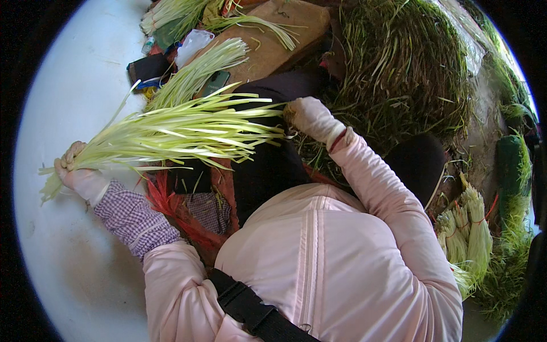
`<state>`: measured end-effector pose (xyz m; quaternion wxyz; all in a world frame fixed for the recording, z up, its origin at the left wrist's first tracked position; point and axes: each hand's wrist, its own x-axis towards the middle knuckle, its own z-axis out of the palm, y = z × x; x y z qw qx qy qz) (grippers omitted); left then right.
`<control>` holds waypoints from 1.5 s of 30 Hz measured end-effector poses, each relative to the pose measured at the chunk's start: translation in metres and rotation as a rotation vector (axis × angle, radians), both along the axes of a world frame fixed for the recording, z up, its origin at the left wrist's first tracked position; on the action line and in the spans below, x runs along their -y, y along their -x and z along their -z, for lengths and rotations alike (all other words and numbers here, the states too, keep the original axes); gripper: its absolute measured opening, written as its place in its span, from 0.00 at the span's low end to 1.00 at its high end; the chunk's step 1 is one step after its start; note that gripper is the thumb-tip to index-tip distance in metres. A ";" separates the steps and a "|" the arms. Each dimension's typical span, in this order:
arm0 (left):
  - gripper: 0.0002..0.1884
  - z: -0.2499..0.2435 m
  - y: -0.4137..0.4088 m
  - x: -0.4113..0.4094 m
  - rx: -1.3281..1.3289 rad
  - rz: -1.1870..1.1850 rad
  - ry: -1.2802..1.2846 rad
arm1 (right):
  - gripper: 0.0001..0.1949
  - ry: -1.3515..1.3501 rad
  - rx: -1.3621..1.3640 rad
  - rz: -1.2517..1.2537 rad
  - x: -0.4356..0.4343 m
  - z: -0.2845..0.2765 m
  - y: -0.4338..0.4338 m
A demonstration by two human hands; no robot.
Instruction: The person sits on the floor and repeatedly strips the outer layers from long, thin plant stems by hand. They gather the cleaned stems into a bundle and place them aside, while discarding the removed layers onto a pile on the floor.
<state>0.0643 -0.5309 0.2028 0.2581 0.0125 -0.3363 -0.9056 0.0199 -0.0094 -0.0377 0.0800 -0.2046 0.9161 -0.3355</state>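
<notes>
A loose bunch of pale yellow-green leaves, which look like blanched chives (pixel 179 132), is gripped near its stem end by my left hand (pixel 77 171). The bunch lies sideways in the air above my lap, its leaf tips fanning to the right. My right hand (pixel 310 117), in a light glove, is closed by the tips and appears to pinch the end of a thin leaf; its fingertips are partly hidden. Beyond the held bunch, another bunch of pale chives (pixel 205 68) rests beside a dark phone (pixel 216 83).
A brown board (pixel 273 38) bears loose leaves. A large heap of greenish-brown leaves (pixel 401 64) rises at the upper right. Tied pale bundles (pixel 466 231) stand at the right. Red plastic strands (pixel 164 194) hang near my left sleeve. A white plastic bag (pixel 193 46) lies at the upper left.
</notes>
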 end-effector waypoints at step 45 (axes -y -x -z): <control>0.19 -0.082 0.062 -0.151 -0.095 -0.234 0.537 | 0.10 -0.525 -0.128 -0.263 -0.035 0.077 -0.018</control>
